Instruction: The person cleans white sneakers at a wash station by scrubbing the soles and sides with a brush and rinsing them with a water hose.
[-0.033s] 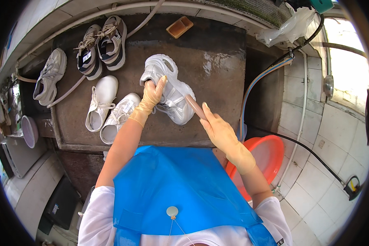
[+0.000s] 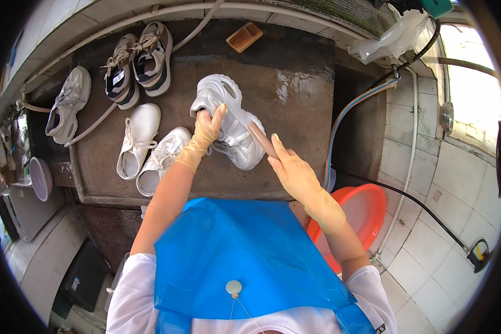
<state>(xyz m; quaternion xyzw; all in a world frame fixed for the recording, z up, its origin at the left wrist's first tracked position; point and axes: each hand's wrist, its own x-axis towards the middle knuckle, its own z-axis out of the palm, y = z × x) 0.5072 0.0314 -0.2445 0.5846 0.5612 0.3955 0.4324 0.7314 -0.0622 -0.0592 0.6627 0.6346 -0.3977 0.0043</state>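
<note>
My left hand (image 2: pixel 207 129), in a pale yellow rubber glove, is closed on a chunky white sneaker (image 2: pixel 245 133) with its fingers in the shoe's opening. The sneaker is tilted above the dark wet slab. In my right hand (image 2: pixel 298 177), also gloved, is a slim pinkish-brown brush (image 2: pixel 263 140); its tip meets the sneaker's right edge, and its bristles are hidden. Left of the sneaker stand a white lace-up shoe (image 2: pixel 145 123) and its mate (image 2: pixel 175 140).
Two dark-and-beige sneakers (image 2: pixel 152 58) and another white sneaker (image 2: pixel 71 97) stand on the left. A brown soap dish (image 2: pixel 244 37) lies at the back. An orange-red basin (image 2: pixel 377 209) is beside my right forearm, below a blue-striped hose (image 2: pixel 345 108).
The brush and my right hand have shifted slightly up and left along the sneaker's edge. My left hand and the sneaker stay in place.
</note>
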